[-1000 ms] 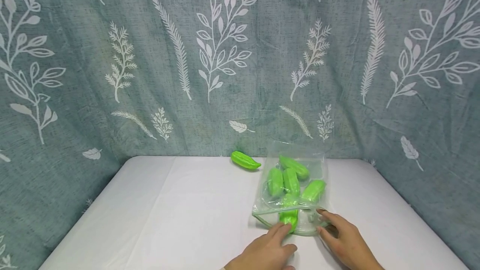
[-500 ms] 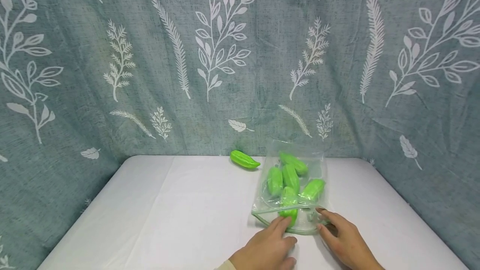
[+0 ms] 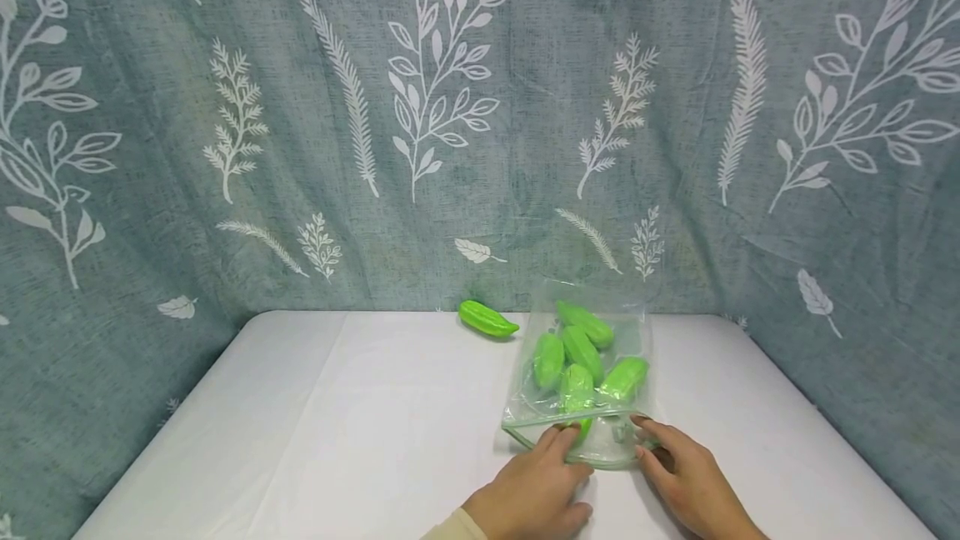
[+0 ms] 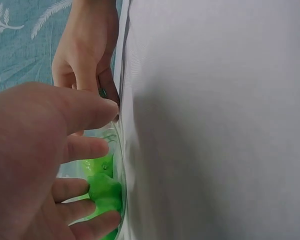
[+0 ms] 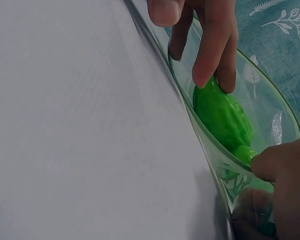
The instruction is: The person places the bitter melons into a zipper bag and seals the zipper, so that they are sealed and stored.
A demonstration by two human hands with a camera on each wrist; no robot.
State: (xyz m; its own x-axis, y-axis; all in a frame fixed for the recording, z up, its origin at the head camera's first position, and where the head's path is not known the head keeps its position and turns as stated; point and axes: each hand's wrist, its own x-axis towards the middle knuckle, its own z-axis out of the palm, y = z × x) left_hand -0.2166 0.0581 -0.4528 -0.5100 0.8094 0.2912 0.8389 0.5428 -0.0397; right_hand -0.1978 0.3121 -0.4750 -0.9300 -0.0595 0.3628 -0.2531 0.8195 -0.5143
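A clear zip bag (image 3: 632, 333) with a green-edged mouth lies on the white table, mouth toward me. Several shiny green ridged vegetables, like bitter melons (image 3: 549, 361), are inside it. My left hand (image 3: 528, 494) reaches into the mouth with extended fingers. Its fingertips touch the rear end of the nearest bitter melon (image 5: 222, 112), which lies just within the opening. At the mouth's right corner my right hand (image 3: 693, 473) holds the bag's edge, thumb low and index finger at the upper lip. In the left wrist view, the thumb hides part of the bag.
One more bitter melon (image 3: 487, 319) lies outside the bag, near the back edge of the white table (image 3: 375, 423). A blue-green curtain (image 3: 480, 123) with white leaf prints hangs behind the table and along both sides.
My left hand has moved forward into the bag's mouth, and the nearest bitter melon has slid deeper inside. Some melons in the bag have shifted slightly. My right hand has stayed at the corner.
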